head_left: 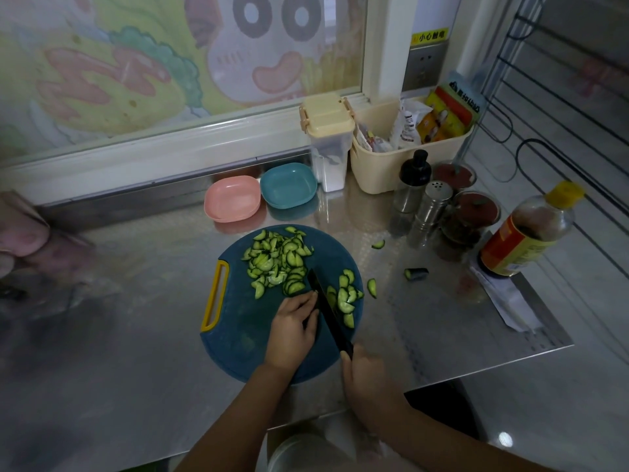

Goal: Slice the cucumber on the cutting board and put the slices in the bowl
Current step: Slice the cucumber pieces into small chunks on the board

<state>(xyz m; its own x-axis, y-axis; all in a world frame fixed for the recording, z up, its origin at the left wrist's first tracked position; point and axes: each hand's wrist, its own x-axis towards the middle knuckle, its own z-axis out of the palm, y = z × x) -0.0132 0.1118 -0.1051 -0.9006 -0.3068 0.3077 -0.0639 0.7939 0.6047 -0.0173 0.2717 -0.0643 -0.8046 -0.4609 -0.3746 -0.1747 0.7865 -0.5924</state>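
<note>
Right hand [361, 367] grips knife [327, 310]; left hand [292, 323] curled, contents unclear. Slices [276, 264] at 12 o'clock on board [238, 338] likely slippery, light: scoop from underneath

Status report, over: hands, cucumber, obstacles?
Right hand grips knife; left hand beside it. Slices piled on board; pink bowl and teal bowl empty. Stray pieces on table.

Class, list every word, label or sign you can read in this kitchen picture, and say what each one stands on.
"小心触电": on the yellow sticker, on the wall above the socket plate.
Bottle label, orange and yellow: print too blurred to read.
Packets in the cream basket: print too small and blurred to read.
No other readable text.
</note>
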